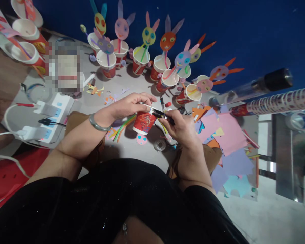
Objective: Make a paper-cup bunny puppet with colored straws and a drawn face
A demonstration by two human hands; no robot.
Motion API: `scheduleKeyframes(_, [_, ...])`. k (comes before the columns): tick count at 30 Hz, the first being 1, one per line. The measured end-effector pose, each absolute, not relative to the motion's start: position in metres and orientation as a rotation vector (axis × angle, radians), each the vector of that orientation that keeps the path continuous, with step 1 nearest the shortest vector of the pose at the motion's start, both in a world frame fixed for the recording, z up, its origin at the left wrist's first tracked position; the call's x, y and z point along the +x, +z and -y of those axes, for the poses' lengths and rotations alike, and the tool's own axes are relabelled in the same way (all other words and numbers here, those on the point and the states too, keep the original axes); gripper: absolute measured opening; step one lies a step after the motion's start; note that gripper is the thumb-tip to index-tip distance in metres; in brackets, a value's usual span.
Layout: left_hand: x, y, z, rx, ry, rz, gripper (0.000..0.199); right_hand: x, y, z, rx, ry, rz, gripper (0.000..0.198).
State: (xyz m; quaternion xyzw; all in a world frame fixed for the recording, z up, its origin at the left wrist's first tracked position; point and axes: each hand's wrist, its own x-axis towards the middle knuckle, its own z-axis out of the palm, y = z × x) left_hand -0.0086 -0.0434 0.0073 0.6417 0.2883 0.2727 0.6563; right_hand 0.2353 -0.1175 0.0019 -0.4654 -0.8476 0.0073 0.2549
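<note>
A red paper cup (pixel 144 121) with a printed dragon-like figure is tilted in front of me. My left hand (pixel 132 105) grips it at the white rim, its fingertips partly hidden behind the cup. Closed around a dark tool (pixel 161 113) that looks like black scissors, my right hand (pixel 180 123) holds its tip against the cup near the rim. Just below the cup lies a small pink paper disc (pixel 141 139) with blue dots. Colored pipe-like strips (pixel 124 127) lie left of the cup, and a roll of tape (pixel 159 145) sits to its lower right.
Several paper cups with bunny-faced discs (pixel 121 29) line the blue wall. A tall stack of cups (pixel 282 101) extends at the right, above colored paper sheets (pixel 228 135). A white power strip (pixel 57 117) with plugs and cables stands left; paper scraps (pixel 94 89) lie behind it.
</note>
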Motion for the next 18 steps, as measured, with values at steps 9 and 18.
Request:
scheduleKeyframes(9, [-0.0092,0.0079,0.0423,1.461,0.605,-0.628,0.013,0.2329,0.003,0.1178,-1.251,-0.064,2.356,0.03])
scheduleKeyframes(18, [-0.0097,0.0087,0.0413,1.438,0.562,-0.608,0.014,0.2304,0.0031,0.1171,-1.203,-0.123,2.35,0.031])
